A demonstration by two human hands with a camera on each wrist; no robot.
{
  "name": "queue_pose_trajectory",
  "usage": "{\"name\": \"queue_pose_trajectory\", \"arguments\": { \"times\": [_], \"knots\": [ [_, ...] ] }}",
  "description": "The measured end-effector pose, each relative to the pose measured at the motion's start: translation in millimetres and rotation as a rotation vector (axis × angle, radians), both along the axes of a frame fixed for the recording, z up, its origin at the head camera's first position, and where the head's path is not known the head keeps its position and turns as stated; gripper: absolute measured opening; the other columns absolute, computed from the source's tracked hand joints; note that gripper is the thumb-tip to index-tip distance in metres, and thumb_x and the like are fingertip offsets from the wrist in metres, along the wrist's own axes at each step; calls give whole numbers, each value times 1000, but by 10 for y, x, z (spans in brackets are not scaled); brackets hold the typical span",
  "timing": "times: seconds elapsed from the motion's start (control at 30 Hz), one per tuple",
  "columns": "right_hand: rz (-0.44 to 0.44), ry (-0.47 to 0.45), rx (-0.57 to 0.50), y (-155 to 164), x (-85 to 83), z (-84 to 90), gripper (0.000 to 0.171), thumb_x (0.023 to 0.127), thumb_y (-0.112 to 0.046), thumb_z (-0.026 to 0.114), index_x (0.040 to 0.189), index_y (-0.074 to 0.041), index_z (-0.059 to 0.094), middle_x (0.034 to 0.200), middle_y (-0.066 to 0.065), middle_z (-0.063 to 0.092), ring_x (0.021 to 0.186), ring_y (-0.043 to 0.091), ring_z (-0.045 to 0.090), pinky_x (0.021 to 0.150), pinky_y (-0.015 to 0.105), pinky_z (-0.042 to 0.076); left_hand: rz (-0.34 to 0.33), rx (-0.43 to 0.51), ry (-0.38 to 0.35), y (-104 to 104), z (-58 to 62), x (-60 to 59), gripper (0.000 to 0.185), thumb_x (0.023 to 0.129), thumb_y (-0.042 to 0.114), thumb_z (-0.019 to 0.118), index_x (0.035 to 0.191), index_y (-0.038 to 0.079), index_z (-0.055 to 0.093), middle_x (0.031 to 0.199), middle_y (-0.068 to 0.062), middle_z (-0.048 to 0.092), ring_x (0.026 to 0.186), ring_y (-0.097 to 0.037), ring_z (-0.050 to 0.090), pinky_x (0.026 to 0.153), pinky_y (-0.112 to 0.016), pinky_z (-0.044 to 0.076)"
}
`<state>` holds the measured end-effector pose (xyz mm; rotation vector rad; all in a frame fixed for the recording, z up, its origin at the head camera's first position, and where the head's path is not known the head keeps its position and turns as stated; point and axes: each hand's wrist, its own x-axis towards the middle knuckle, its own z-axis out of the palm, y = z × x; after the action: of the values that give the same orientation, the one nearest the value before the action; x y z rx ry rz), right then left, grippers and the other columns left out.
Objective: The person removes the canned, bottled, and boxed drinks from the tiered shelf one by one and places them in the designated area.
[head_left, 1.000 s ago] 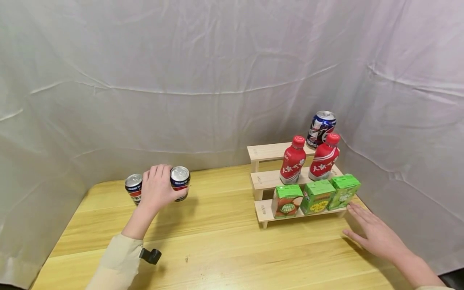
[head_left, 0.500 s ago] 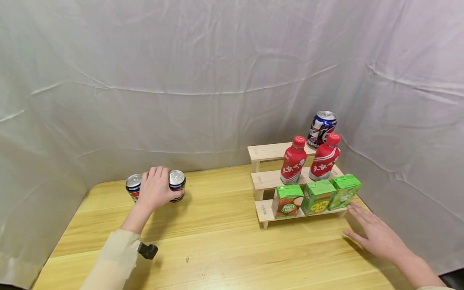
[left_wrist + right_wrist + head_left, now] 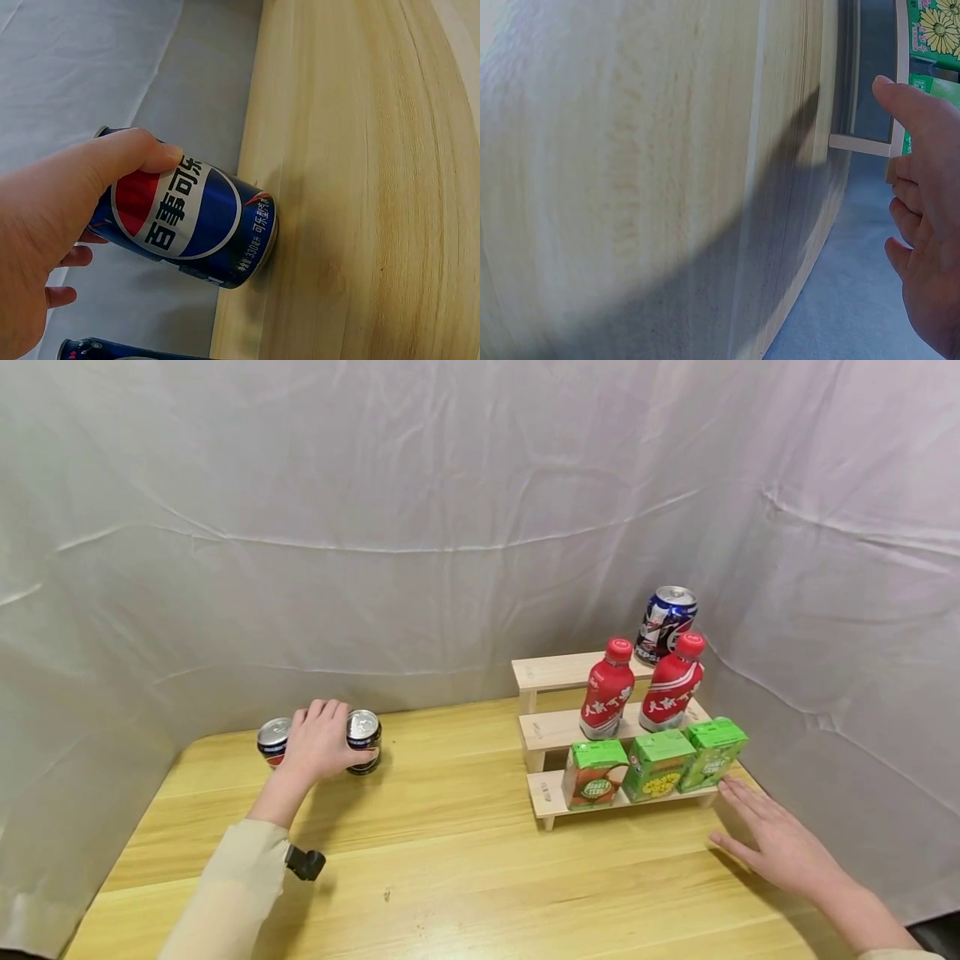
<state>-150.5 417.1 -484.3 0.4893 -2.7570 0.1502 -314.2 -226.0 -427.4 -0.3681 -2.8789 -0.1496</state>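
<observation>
Head view: we find the left hand (image 3: 321, 745) wrapped around a blue Pepsi can (image 3: 364, 742) that stands upright on the wooden table (image 3: 450, 860), well to the left of the stepped wooden rack (image 3: 546, 737). A second can (image 3: 273, 741) stands just beyond the hand, farther from the rack. The right hand (image 3: 780, 843) lies flat and open on the table, fingers straight, just right of the rack's lowest step. That step carries three green cartons (image 3: 656, 766); the middle step, two red bottles (image 3: 639, 691); the top step, one can (image 3: 664, 624).

Left wrist view: thumb and fingers curl round the Pepsi can (image 3: 187, 221), its base on the table edge.

Right wrist view: the right hand (image 3: 924, 217) holds nothing, fingers loosely extended beside the rack (image 3: 862, 142).
</observation>
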Motion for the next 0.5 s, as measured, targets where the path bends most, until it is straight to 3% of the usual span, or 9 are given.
{"name": "queue_pose_trajectory", "arguments": {
  "times": [0.5],
  "knots": [
    [3,6,1,-1,-3,-2,80,86,-41,70,143,7,40,146,29,42,139,-13,-10,113,10,-13,-2,32,-10,-69,-23,-43,85,64,64,78,120,4,55,123,-16,57,117,-39,45,92,-55,34]
  ]
}}
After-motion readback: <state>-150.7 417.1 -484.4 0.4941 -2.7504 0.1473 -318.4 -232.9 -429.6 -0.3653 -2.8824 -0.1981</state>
